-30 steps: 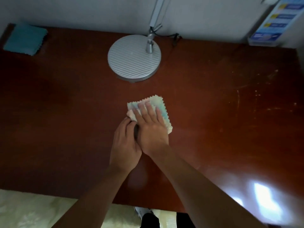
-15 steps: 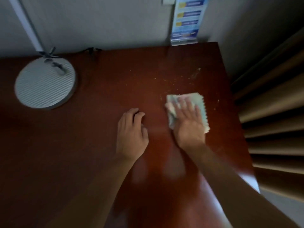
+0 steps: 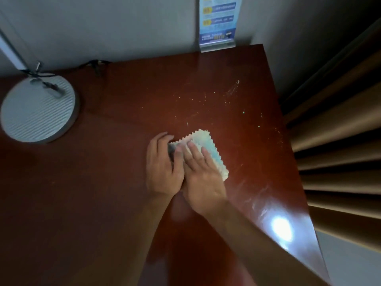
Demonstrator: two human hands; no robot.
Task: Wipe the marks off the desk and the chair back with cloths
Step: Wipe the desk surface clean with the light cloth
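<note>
Right hand (image 3: 203, 182) pressing flat, fingers (image 3: 193, 150) straight and together, on a pale blue-and-cream cloth with zigzag edges (image 3: 208, 149), lying toward the right side of the glossy reddish-brown wooden surface (image 3: 115, 182). Left hand (image 3: 162, 170) just beside, touching the right, fingers loosely curled at the cloth's left edge; whether pinching it, cannot tell. Pale specks and smears (image 3: 231, 93) beyond the cloth. Round ribbed grey lamp base (image 3: 38, 110) far left; blue printed sign in a clear stand (image 3: 218, 21) at the back edge.

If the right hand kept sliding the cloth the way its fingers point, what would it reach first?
The right hand presses the cloth flat, fingers pointing toward the wall. Ahead lie the pale specks and marks on the desk; beyond them, probably the leaflet stand at the wall.
</note>
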